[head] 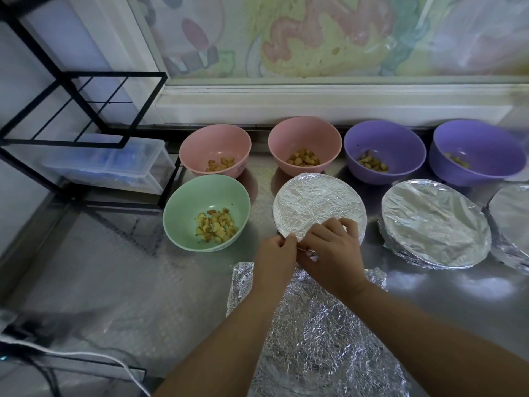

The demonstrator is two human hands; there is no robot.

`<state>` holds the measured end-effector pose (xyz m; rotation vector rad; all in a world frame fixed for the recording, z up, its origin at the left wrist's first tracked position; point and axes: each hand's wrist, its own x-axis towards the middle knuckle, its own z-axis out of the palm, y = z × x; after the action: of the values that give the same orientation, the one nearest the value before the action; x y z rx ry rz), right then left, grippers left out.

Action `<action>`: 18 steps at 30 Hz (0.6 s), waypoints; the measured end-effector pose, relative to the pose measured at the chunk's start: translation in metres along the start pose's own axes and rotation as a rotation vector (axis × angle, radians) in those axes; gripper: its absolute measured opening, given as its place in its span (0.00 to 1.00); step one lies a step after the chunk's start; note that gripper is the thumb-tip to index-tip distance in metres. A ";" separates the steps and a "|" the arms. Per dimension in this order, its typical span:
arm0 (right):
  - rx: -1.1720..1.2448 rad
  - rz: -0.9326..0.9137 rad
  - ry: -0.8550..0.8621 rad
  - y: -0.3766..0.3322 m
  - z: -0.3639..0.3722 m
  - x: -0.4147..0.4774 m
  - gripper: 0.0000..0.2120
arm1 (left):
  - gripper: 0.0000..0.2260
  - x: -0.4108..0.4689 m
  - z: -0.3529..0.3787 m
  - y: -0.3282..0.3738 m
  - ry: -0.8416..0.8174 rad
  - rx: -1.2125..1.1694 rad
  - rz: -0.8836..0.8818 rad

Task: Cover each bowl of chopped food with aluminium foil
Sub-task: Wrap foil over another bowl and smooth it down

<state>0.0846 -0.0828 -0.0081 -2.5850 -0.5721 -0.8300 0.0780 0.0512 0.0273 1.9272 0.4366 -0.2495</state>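
While we are crimping the near rim of the middle front bowl, our left hand (pixel 274 250) and right hand (pixel 329 247) are meeting at its edge, fingers (pixel 347 224) curled and pinching a fold of its foil cover (pixel 315 202). A second wrapped bowl (pixel 435 222) and a third wrapped bowl (pixel 512 222) are sitting to the right. We are judging the job under half done: the green bowl (pixel 183 213), left pink bowl (pixel 194 150), right pink bowl (pixel 286 136), left purple bowl (pixel 400 138) and right purple bowl (pixel 492 150) are standing open, chopped food showing. A loose foil sheet (pixel 315 339) is lying on the table (pixel 128 282) under our forearms.
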 end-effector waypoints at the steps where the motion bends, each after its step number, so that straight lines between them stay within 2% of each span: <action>1: -0.001 0.017 0.012 -0.002 0.001 0.000 0.09 | 0.20 0.000 0.000 -0.001 0.000 0.009 -0.004; 5: -0.008 0.052 0.015 -0.009 0.001 0.002 0.10 | 0.21 0.002 0.000 -0.002 -0.010 0.033 -0.005; 8: 0.019 0.012 -0.075 0.002 -0.010 0.003 0.07 | 0.18 0.011 -0.005 -0.003 -0.010 0.073 0.022; 10: 0.056 -0.049 -0.161 0.017 -0.019 0.001 0.11 | 0.18 0.020 -0.010 -0.006 -0.002 0.068 0.032; 13: 0.099 -0.080 -0.224 0.033 -0.026 -0.003 0.12 | 0.15 0.023 -0.013 -0.013 -0.025 -0.088 -0.010; 18: 0.160 -0.020 -0.214 0.028 -0.019 -0.002 0.10 | 0.12 0.010 0.001 -0.023 -0.157 -0.478 -0.237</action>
<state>0.0877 -0.1163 -0.0009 -2.5392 -0.6959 -0.4930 0.0780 0.0597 0.0041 1.3785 0.5636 -0.4075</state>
